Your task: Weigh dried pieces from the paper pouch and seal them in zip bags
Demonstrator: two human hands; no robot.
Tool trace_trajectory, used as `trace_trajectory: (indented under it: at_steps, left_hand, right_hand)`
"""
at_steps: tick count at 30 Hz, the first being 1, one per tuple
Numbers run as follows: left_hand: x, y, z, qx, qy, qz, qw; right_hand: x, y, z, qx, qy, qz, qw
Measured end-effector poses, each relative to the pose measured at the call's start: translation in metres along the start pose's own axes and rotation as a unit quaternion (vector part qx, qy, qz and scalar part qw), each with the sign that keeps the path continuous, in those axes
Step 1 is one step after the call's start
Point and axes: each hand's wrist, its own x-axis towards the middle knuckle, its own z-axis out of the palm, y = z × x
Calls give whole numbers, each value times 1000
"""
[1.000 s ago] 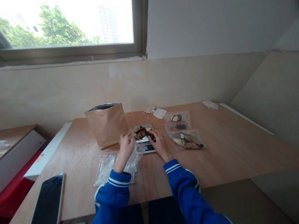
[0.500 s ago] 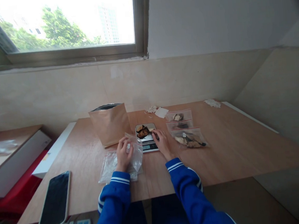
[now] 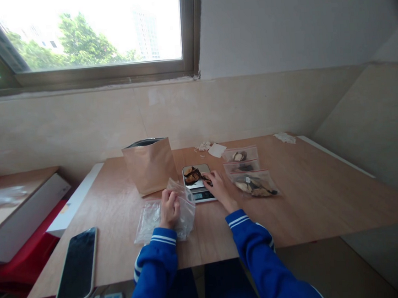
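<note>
- While your left hand point(image 3: 170, 209) grips a clear plastic bag point(image 3: 182, 204), fingers curled round its upper edge, the bag stands above a stack of empty bags point(image 3: 149, 219) lying flat on the table point(image 3: 309, 195).
- Your right hand point(image 3: 219, 187) rests at the scale point(image 3: 199, 184), fingertips on the dark dried pieces point(image 3: 193, 175) on its plate; whether they pinch one, you cannot tell at this size.
- Just right of the scale lie three filled bags point(image 3: 249, 172).
- A brown paper pouch point(image 3: 150, 165) stands open, left of the scale.
- A phone point(image 3: 75, 270) lies at the near left edge.
</note>
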Motion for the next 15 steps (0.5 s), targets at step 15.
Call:
trace_trajectory:
  at_steps: [15]
  left_hand:
    - [0,-3,5,-7,-27,7,1000]
  right_hand:
    - [20,-60,-47,358,42,180,915]
